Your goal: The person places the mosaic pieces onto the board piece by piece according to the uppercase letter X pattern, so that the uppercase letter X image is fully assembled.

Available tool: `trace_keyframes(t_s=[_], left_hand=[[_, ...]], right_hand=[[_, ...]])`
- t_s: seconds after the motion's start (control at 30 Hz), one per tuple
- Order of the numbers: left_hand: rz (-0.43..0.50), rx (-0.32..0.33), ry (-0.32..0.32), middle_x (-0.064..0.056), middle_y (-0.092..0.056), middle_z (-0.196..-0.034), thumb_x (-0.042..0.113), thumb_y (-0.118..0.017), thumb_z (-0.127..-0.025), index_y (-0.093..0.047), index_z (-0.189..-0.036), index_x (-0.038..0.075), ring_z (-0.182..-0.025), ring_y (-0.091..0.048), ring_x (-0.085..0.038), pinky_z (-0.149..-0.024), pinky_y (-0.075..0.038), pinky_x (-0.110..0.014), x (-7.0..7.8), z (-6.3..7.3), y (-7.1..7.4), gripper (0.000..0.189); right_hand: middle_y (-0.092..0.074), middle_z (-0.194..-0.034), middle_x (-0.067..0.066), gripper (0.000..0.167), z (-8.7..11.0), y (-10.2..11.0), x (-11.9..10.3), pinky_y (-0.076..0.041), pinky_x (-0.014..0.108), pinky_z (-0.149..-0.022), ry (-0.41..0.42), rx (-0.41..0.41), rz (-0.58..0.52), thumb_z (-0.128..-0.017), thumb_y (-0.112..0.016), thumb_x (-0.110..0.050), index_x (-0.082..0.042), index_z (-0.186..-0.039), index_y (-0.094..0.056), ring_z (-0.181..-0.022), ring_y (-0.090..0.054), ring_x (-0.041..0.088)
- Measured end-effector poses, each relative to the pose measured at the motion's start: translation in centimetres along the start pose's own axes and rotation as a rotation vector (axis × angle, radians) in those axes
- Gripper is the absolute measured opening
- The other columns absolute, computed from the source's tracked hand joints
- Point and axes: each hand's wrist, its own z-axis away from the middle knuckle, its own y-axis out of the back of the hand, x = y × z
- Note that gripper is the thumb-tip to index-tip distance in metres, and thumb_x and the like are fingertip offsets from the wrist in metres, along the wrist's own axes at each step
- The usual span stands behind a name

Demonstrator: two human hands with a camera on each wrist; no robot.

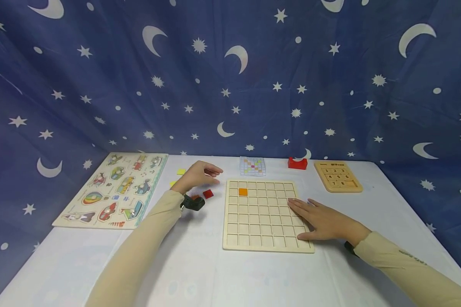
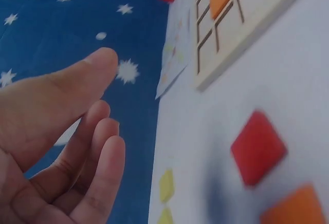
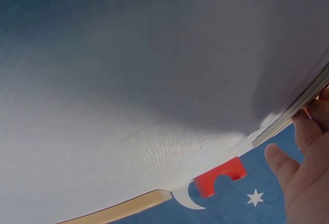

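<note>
A wooden grid board (image 1: pixel 261 218) lies on the white table, with one orange square tile (image 1: pixel 243 192) set in a cell near its upper left corner. My right hand (image 1: pixel 324 219) rests on the board's right edge, fingers spread. To the left of the board, my left hand (image 1: pixel 200 174) hovers in the air with its fingers loosely bent and nothing between them. Under and beside it lie a red tile (image 1: pixel 208 194), a second orange tile (image 2: pixel 295 208) and two yellow tiles (image 1: pixel 181 171). The left forearm partly hides the loose tiles in the head view.
Behind the board lies a paper card (image 1: pixel 252 166) with a coloured grid pattern. A red notched block (image 1: pixel 297 163) and a wooden number puzzle (image 1: pixel 338 176) are at the back right. A picture puzzle board (image 1: pixel 117 187) lies at the left. A blue curtain (image 1: pixel 199 106) hangs behind.
</note>
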Motion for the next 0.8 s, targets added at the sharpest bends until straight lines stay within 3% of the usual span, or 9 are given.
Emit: trace_keyframes(t_s=[0.13,0.3,0.43,0.6,0.8], left_hand=[[-0.020,0.023,0.000,-0.023,-0.063,-0.119,0.005,-0.073,-0.079,-0.063,-0.118,-0.003,-0.107,-0.060,-0.035,-0.090,-0.051,-0.036,-0.6,1.2,1.7,0.041],[0.018,0.050,0.075,-0.023,-0.062,-0.120,0.006,-0.072,-0.080,-0.062,-0.120,-0.002,-0.103,-0.059,-0.029,-0.079,-0.052,-0.030,-2.4,2.8,3.2,0.042],[0.043,0.049,0.090,-0.025,-0.060,-0.120,0.002,-0.068,-0.082,-0.060,-0.122,-0.004,-0.102,-0.058,-0.026,-0.074,-0.052,-0.023,-3.8,3.8,3.9,0.040],[0.033,0.010,0.107,-0.022,-0.062,-0.119,0.004,-0.071,-0.080,-0.062,-0.120,-0.003,-0.101,-0.061,-0.027,-0.077,-0.053,-0.024,-4.9,5.0,3.8,0.041],[0.005,-0.011,0.057,-0.024,-0.065,-0.113,0.000,-0.077,-0.072,-0.065,-0.112,-0.007,-0.090,-0.063,-0.020,-0.073,-0.050,-0.014,-5.5,5.5,2.7,0.041]], right_hand=[[-0.022,-0.157,0.006,0.096,0.0,0.0,0.0,-0.023,0.050,-0.115,-0.003,-0.004,0.001,-0.081,-0.049,-0.070,-0.010,-0.150,-0.022,-0.142,-0.028,0.024],[-0.022,-0.157,0.007,0.096,-0.1,0.0,-0.1,-0.023,0.051,-0.115,-0.001,-0.003,-0.005,-0.081,-0.049,-0.070,-0.010,-0.150,-0.022,-0.142,-0.028,0.025],[-0.024,-0.156,0.008,0.095,0.0,0.0,-0.1,-0.024,0.052,-0.114,0.009,0.012,-0.006,-0.082,-0.050,-0.068,-0.008,-0.149,-0.023,-0.141,-0.029,0.026],[-0.024,-0.156,0.009,0.094,0.0,-0.1,-0.1,-0.024,0.052,-0.114,0.014,0.011,-0.004,-0.083,-0.049,-0.068,-0.007,-0.149,-0.023,-0.141,-0.029,0.027],[-0.024,-0.156,0.010,0.094,0.0,-0.1,0.0,-0.024,0.052,-0.113,0.025,0.022,-0.005,-0.083,-0.048,-0.069,-0.007,-0.149,-0.024,-0.141,-0.029,0.028]])
